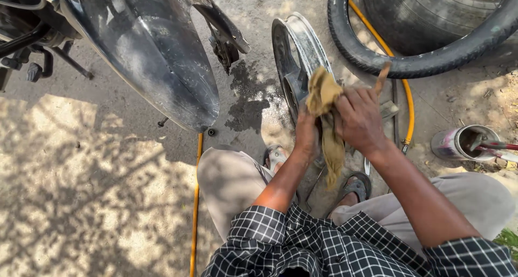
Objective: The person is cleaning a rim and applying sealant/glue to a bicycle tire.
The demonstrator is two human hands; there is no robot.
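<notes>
Both hands close on a tan rag (324, 101): the right hand (359, 118) grips its upper part and the left hand (306, 134) holds it from the other side. The rag's top bunches above the fingers against the bare wheel rim (294, 53), its tail hanging between the sandalled feet. A black tyre (377, 61) lies beyond the rim.

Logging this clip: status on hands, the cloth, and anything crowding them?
Left hand and right hand both gripping tan rag. Rag against upright wheel rim. Black mudguard close left, tyre behind; small tin at right.
</notes>
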